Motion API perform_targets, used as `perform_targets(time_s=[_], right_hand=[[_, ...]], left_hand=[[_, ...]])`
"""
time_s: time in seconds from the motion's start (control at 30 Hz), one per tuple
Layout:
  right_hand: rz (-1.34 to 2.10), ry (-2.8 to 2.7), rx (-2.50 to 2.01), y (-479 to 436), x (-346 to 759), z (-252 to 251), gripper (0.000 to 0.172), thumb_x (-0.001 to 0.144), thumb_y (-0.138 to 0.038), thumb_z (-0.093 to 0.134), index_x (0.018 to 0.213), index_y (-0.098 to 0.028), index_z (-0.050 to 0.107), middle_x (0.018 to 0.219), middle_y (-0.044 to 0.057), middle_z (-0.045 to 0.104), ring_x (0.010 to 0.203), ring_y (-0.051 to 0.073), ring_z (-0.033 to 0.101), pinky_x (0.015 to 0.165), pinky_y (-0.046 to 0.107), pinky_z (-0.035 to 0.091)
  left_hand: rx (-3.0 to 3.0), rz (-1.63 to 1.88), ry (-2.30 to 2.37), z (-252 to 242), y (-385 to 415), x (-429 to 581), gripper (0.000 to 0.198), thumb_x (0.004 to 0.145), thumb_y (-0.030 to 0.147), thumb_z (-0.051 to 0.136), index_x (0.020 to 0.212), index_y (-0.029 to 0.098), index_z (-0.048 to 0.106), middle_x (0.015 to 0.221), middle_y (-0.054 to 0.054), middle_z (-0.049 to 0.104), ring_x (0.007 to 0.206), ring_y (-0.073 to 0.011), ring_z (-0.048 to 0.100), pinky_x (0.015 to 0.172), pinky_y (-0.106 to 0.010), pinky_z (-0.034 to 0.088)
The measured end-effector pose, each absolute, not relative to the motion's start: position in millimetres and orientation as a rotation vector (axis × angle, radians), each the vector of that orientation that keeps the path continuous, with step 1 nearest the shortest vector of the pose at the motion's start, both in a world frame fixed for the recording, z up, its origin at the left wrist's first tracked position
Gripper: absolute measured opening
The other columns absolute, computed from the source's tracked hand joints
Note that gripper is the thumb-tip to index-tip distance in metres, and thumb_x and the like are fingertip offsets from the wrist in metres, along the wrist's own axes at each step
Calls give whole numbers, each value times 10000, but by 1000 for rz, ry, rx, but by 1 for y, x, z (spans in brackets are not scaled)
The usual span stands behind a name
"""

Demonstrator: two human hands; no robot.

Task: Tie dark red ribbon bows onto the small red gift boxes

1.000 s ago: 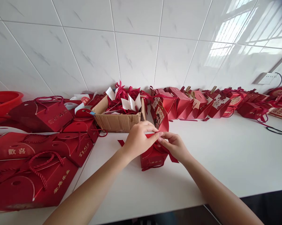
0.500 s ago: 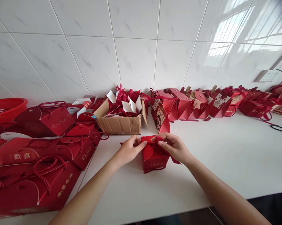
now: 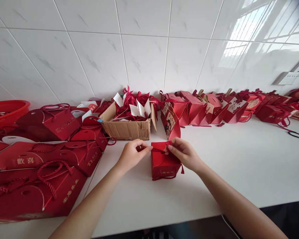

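- Red gift box, one: mid-counter, set back from the front edge, a strip of white counter between.
- Red ribbon, one: stretched over the box top.
- Left hand: thumb and forefinger pinching the ribbon at the box's left edge.
- Right hand: fingers closed on the ribbon above the box's right part.
- Cardboard carton, flaps up: behind the left hand, towards the counter's back edge; holds ribbons and white cards.
- Printed box, leaning: just behind the gift box.
- Row of red boxes: along the back edge, running right.
- Corded red boxes: massed at the left, reaching near the front edge.
- Working room: broad white surface from the right forearm towards the right end; narrower strip leftward, up to the corded boxes.
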State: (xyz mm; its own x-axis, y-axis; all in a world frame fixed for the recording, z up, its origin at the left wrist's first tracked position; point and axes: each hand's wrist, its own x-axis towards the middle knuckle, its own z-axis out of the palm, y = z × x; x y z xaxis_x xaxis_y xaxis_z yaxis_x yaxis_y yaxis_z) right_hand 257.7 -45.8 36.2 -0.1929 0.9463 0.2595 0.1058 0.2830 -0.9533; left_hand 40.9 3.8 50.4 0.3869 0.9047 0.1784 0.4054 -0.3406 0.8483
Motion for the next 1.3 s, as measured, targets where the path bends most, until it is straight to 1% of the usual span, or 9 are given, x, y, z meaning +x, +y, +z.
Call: perform_targets(time_s=[0.13, 0.3, 0.4, 0.5, 0.63, 0.8, 0.93, 1.17, 1.3], right_hand=[[1090, -1508, -1012, -44, 254, 39, 301, 899, -477, 547, 807, -193, 517, 793, 39, 662, 779, 164, 624, 750, 301, 481], [1032, -1508, -1091, -44, 247, 45, 258, 881, -438, 553, 796, -197, 512, 752, 31, 667, 726, 161, 631, 733, 309, 499], [971, -1502, -1170, -44, 244, 48, 207, 864, -389, 560, 796, -195, 545, 736, 36, 676, 695, 165, 636, 708, 309, 507], [937, -1475, -1222, -45, 241, 50, 166, 836, -345, 581, 779, -190, 577, 712, 40, 682, 668, 172, 642, 682, 306, 508], [874, -1460, -1275, -45, 239, 50, 128, 797, -307, 599, 774, -186, 631, 717, 47, 690, 665, 183, 638, 642, 302, 492], [773, -1512, -1288, -45, 238, 48, 135, 781, -280, 590, 798, -188, 688, 718, 38, 691, 632, 164, 590, 597, 283, 445], [722, -1611, -1242, -48, 238, 49, 133, 768, -239, 578, 756, -188, 701, 657, 9, 649, 576, 127, 523, 547, 251, 390], [642, -1745, -1093, -55, 240, 52, 112, 778, -223, 553, 689, -169, 594, 595, -19, 510, 534, 91, 405, 504, 218, 325], [623, -1707, -1127, -52, 240, 47, 365, 833, -324, 548, 551, -184, 364, 513, -41, 346, 491, 78, 274, 473, 229, 252]], left_hand=[[2048, 828, 1118, 64, 3, 34, 257, 795, 431, 637, 761, 185, 705, 771, -27, 630, 638, -127, 529, 577, -244, 405], [2062, 707, 1084, 83, -2, 38, 364, 844, 485, 552, 661, 171, 586, 631, 23, 531, 572, -100, 449, 525, -226, 352], [2117, 598, 1071, 90, -4, 41, 348, 806, 481, 597, 646, 176, 552, 611, 31, 508, 578, -107, 444, 530, -232, 351], [2211, 581, 1049, 98, -5, 41, 270, 755, 430, 668, 690, 186, 572, 705, 19, 604, 665, -136, 538, 610, -251, 422], [2299, 559, 940, 111, -10, 41, 143, 777, 348, 669, 781, 207, 646, 871, 6, 704, 833, -172, 632, 785, -282, 481], [2437, 488, 761, 123, -8, 49, 132, 831, 233, 594, 841, 235, 725, 875, 14, 734, 781, -157, 658, 699, -249, 497], [2684, 469, 584, 137, -1, 61, 168, 821, 177, 603, 808, 238, 758, 848, 2, 739, 820, -167, 658, 758, -261, 501], [2697, 338, 585, 159, 14, 79, 158, 805, 152, 617, 835, 230, 751, 856, 18, 719, 819, -134, 630, 732, -234, 464], [2725, 358, 484, 153, 25, 94, 137, 805, 188, 621, 866, 237, 733, 875, 13, 716, 826, -149, 612, 798, -283, 449]])
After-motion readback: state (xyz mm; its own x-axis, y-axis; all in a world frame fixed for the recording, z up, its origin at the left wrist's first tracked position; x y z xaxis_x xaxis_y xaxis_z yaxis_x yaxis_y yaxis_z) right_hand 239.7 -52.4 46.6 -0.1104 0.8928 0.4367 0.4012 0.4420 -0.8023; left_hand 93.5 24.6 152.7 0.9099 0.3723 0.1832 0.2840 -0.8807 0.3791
